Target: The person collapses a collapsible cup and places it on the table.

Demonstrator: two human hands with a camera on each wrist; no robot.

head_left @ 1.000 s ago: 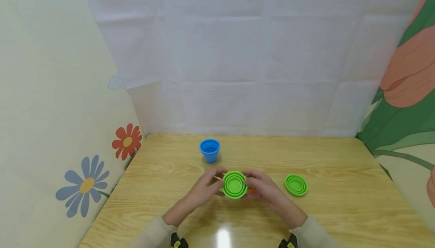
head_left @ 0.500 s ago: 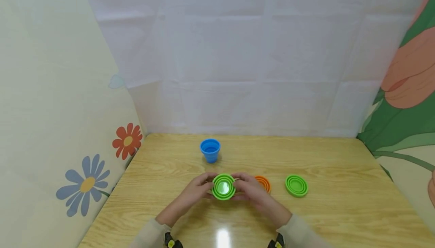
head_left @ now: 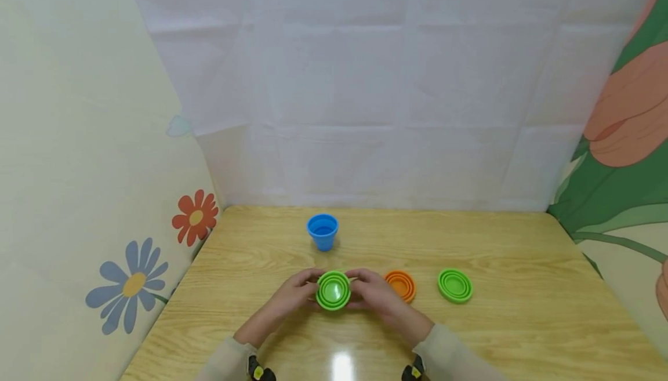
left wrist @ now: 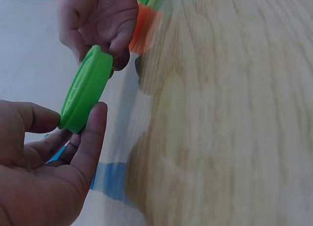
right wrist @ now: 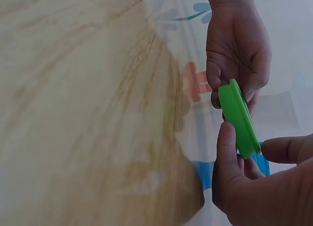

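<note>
Between my two hands is a green collapsible cup, folded flat into rings and raised over the table. My left hand pinches its left edge, thumb at the rim and fingers beneath, as the left wrist view shows on the cup's side. On the opposite edge my right hand pinches it the same way; the right wrist view shows the flat green disc tilted between both hands. Just right of my right hand lies a flattened orange collapsible cup.
Farther right on the wooden table lies another flattened green collapsible cup. A blue collapsible cup stands expanded behind my hands. A white cloth hangs at the table's back edge, and a flower-painted wall borders the left side.
Both hands have moved left and slightly nearer to me with the green cup between them. The orange cup, mostly covered by my right hand before, now shows fully.
</note>
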